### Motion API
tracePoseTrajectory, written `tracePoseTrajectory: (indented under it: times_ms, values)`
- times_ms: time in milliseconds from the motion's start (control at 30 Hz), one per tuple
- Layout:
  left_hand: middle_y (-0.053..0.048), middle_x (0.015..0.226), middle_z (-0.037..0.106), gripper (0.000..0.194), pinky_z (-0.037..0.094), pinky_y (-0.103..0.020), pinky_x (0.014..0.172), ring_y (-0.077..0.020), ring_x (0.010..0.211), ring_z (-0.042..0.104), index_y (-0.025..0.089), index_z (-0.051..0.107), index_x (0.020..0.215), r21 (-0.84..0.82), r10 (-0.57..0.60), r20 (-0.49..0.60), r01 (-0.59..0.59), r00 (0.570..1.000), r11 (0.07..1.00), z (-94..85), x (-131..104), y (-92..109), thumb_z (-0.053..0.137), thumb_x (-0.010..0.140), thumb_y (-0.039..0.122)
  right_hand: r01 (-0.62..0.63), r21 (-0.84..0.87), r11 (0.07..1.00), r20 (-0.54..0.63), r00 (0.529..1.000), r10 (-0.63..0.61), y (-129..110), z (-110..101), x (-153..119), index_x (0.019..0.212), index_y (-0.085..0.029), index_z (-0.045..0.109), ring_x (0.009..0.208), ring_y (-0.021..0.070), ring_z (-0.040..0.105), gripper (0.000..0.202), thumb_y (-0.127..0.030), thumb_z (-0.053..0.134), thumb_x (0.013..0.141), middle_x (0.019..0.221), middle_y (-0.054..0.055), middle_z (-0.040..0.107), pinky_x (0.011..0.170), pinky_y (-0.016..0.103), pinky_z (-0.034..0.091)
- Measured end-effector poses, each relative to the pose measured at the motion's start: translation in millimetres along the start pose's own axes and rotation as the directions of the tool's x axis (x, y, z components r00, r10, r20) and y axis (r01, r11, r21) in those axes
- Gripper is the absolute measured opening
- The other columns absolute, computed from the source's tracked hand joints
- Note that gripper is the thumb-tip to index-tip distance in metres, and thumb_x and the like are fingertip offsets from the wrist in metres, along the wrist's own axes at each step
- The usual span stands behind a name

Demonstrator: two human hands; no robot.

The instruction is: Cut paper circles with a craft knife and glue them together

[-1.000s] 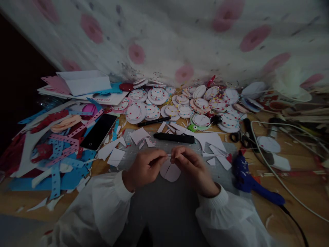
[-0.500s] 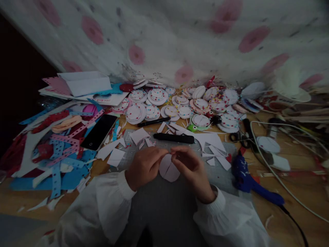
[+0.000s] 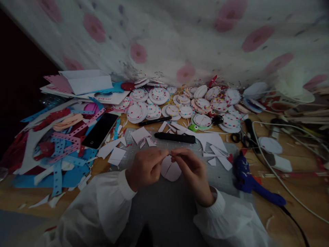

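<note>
My left hand (image 3: 147,168) and my right hand (image 3: 191,173) meet at the fingertips, thumbs and forefingers pinched together. Whatever sits between the fingertips is too small and dark to make out. Just beneath them a white paper disc (image 3: 170,171) with a dark line across it lies on the grey cutting mat (image 3: 164,209). Beyond my hands a thick black pen or marker (image 3: 174,138) rests among white paper offcuts (image 3: 142,136).
Several layered white discs with coloured dots (image 3: 158,95) crowd the back. A blue glue gun (image 3: 243,173) and white cable (image 3: 269,171) are right, near scissors (image 3: 243,138). Left lie a phone (image 3: 100,131), coloured strips (image 3: 58,175) and a white box (image 3: 87,82).
My hands stay together over the disc, and my fingers have closed in slightly. The whole view has shifted a little; the objects on the table keep their places.
</note>
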State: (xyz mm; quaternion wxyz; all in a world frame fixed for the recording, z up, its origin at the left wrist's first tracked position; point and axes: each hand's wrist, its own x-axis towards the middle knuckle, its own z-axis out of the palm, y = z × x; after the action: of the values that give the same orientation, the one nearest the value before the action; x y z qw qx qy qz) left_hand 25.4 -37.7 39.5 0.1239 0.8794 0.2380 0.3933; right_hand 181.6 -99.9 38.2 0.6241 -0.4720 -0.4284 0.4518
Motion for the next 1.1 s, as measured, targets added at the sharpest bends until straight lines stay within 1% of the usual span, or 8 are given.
tracePoseTrajectory:
  times_ms: [233, 400, 467, 533, 667, 800, 967, 1100]
  values:
    - [-0.006, 0.081, 0.071, 0.020, 0.052, -0.024, 0.065, -0.0138, 0.072, 0.067, 0.014, 0.064, 0.096, -0.231, -0.125, 0.032, 0.129, 0.992, 0.964, -0.3, 1.0, 2.2, 0.049, 0.087, 0.006, 0.109, -0.062, 0.992, 0.045, 0.993, -0.107, 4.3, -4.5, 3.3, 0.094, -0.025, 0.070, 0.079, 0.0126, 0.061, 0.017, -0.017, 0.056, 0.090, 0.089, 0.001, 0.064, 0.073, 0.026, 0.051]
    - [-0.005, 0.081, 0.072, 0.020, 0.053, -0.022, 0.065, -0.0134, 0.072, 0.067, 0.016, 0.065, 0.091, -0.301, -0.163, 0.084, 0.181, 0.983, 0.936, -2.3, 4.1, 5.4, 0.049, 0.086, 0.006, 0.167, -0.096, 0.981, 0.067, 0.985, -0.161, 6.3, -8.2, 5.6, 0.087, -0.024, 0.069, 0.084, 0.0139, 0.060, 0.017, -0.015, 0.055, 0.090, 0.085, 0.001, 0.062, 0.077, 0.028, 0.048]
    - [-0.005, 0.083, 0.073, 0.022, 0.054, -0.023, 0.067, -0.0137, 0.075, 0.068, 0.016, 0.065, 0.093, -0.313, -0.154, 0.101, 0.178, 0.983, 0.933, -2.1, 4.0, 6.0, 0.048, 0.085, 0.006, 0.142, -0.084, 0.986, 0.040, 0.990, -0.139, 7.6, -8.5, 6.5, 0.087, -0.024, 0.068, 0.083, 0.0134, 0.060, 0.013, -0.017, 0.057, 0.089, 0.086, 0.000, 0.063, 0.076, 0.027, 0.048]
    - [-0.006, 0.084, 0.072, 0.022, 0.054, -0.023, 0.068, -0.0139, 0.075, 0.068, 0.015, 0.065, 0.095, -0.297, -0.147, 0.098, 0.170, 0.984, 0.940, -1.1, 2.7, 5.7, 0.047, 0.085, 0.005, 0.068, -0.058, 0.996, -0.022, 0.997, -0.069, 9.5, -8.0, 7.3, 0.092, -0.026, 0.067, 0.078, 0.0122, 0.061, 0.009, -0.020, 0.062, 0.087, 0.088, 0.000, 0.064, 0.072, 0.026, 0.049]
    - [-0.006, 0.083, 0.071, 0.025, 0.053, -0.025, 0.067, -0.0149, 0.075, 0.067, 0.015, 0.063, 0.099, -0.136, -0.105, 0.011, 0.105, 0.994, 0.985, 1.8, -2.1, 2.8, 0.046, 0.085, 0.003, -0.122, -0.002, 0.993, -0.116, 0.986, 0.121, 11.4, -5.7, 8.0, 0.091, -0.024, 0.066, 0.070, 0.0111, 0.060, 0.011, -0.029, 0.070, 0.081, 0.078, -0.002, 0.066, 0.066, 0.024, 0.049]
    - [-0.005, 0.073, 0.067, 0.030, 0.050, -0.025, 0.059, -0.0151, 0.065, 0.064, 0.013, 0.060, 0.104, 0.132, 0.028, -0.042, -0.022, 0.999, 0.991, 1.6, -4.2, 0.2, 0.043, 0.082, 0.001, -0.227, 0.063, 0.972, -0.064, 0.971, 0.231, 7.2, -2.8, 5.7, 0.086, -0.022, 0.069, 0.068, 0.0110, 0.059, 0.013, -0.035, 0.069, 0.081, 0.072, -0.002, 0.066, 0.067, 0.025, 0.049]
    - [-0.002, 0.067, 0.065, 0.026, 0.048, -0.027, 0.057, -0.0144, 0.060, 0.061, 0.012, 0.060, 0.102, 0.364, 0.206, 0.004, -0.193, 0.979, 0.911, -1.9, -0.1, 2.9, 0.043, 0.085, 0.004, -0.267, 0.095, 0.959, -0.082, 0.958, 0.275, 2.3, -1.6, 3.1, 0.084, -0.022, 0.073, 0.071, 0.0130, 0.060, 0.016, -0.036, 0.071, 0.078, 0.075, 0.001, 0.069, 0.069, 0.027, 0.050]
    - [0.000, 0.060, 0.061, 0.022, 0.043, -0.028, 0.050, -0.0144, 0.053, 0.057, 0.009, 0.060, 0.100, 0.431, 0.251, 0.070, -0.256, 0.965, 0.865, -3.6, 4.2, 8.0, 0.045, 0.085, 0.004, -0.275, 0.129, 0.953, -0.115, 0.950, 0.289, 2.1, -2.1, 3.1, 0.084, -0.022, 0.073, 0.065, 0.0119, 0.057, 0.016, -0.036, 0.072, 0.077, 0.078, 0.002, 0.071, 0.064, 0.027, 0.049]
